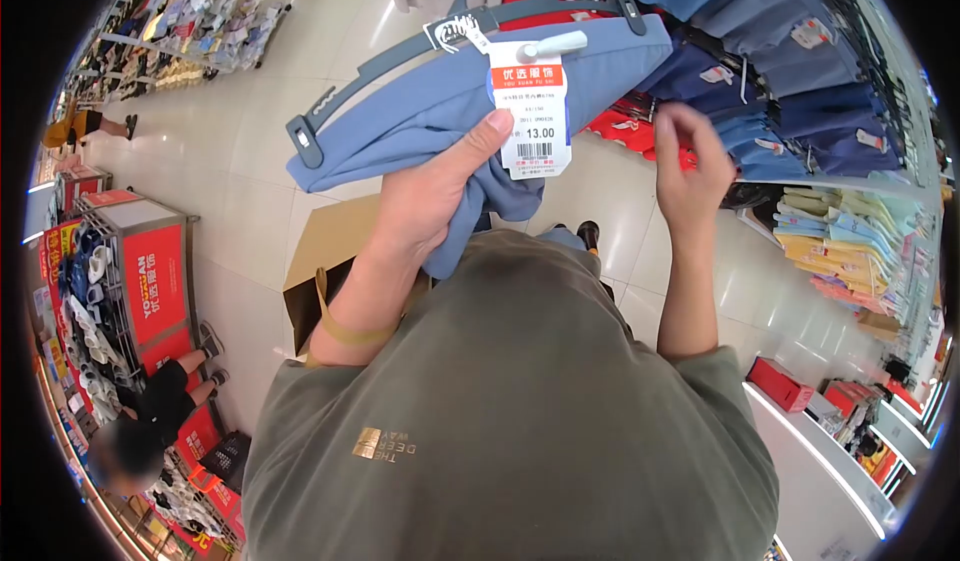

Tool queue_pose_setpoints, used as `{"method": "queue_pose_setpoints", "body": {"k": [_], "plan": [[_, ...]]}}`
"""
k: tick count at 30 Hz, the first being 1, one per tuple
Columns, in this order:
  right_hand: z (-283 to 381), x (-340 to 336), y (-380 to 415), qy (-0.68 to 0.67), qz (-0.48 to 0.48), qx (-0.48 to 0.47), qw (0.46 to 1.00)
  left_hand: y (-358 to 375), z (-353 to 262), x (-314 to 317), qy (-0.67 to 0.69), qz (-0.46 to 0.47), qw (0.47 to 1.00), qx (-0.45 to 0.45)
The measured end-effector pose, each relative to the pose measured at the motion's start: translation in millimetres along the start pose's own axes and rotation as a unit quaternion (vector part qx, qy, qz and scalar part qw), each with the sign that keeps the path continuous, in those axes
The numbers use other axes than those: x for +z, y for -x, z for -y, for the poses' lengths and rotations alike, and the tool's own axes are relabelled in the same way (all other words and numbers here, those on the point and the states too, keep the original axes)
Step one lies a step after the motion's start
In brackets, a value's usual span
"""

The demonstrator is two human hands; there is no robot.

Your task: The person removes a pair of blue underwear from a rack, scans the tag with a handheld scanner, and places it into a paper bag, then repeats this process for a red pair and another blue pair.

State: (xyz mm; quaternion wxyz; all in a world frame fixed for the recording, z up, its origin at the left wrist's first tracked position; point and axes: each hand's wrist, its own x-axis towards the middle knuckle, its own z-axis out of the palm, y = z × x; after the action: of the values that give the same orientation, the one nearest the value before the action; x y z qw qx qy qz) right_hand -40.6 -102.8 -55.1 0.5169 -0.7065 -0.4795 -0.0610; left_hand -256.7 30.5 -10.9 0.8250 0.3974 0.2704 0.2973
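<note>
My left hand point(432, 193) grips a pair of blue underpants point(400, 111), bunching the cloth below the waistband, with the thumb on the edge of a white and red price tag point(535, 121). The tag reads 13.00 and hangs from a pale plastic security pin point(552, 47). A dark grey clip hanger point(410, 49) holds the waistband at both ends, its hook pointing away from me. Off to the right, my right hand point(692, 166) is raised with nothing in it, the fingers bent and the thumb apart, slightly blurred.
A brown paper bag point(305, 271) hangs by its strap from my left forearm. Racks of blue clothes point(760, 81) and folded pastel clothes point(840, 236) stand to the right. Another person point(150, 426) is by the red display stand point(155, 281) on the left.
</note>
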Motion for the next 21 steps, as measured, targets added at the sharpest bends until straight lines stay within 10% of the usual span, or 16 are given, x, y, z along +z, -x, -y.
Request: {"method": "queue_pose_setpoints", "body": {"k": [4,7,10,14,17,21], "plan": [[-161,19,183,0.292,0.277,0.33,0.854,-11,-7,-27,-0.009,-0.024,1.0,0.014],[-184,32,271,0.111,0.402,0.596,0.686,-22,-11,-33,-0.01,-0.051,0.998,0.041],[-291,38,387,0.112,0.38,0.632,0.667,-32,-13,-33,-0.005,-0.07,0.996,0.057],[-383,31,398,-0.023,0.268,0.857,0.44,-45,-16,-28,0.013,-0.101,0.992,0.07],[-337,34,293,-0.26,0.084,0.861,0.429,-54,-18,-16,0.026,-0.14,0.985,0.093],[-415,52,198,-0.336,0.112,0.82,0.449,-71,-17,-3,0.028,-0.196,0.973,0.121]]}}
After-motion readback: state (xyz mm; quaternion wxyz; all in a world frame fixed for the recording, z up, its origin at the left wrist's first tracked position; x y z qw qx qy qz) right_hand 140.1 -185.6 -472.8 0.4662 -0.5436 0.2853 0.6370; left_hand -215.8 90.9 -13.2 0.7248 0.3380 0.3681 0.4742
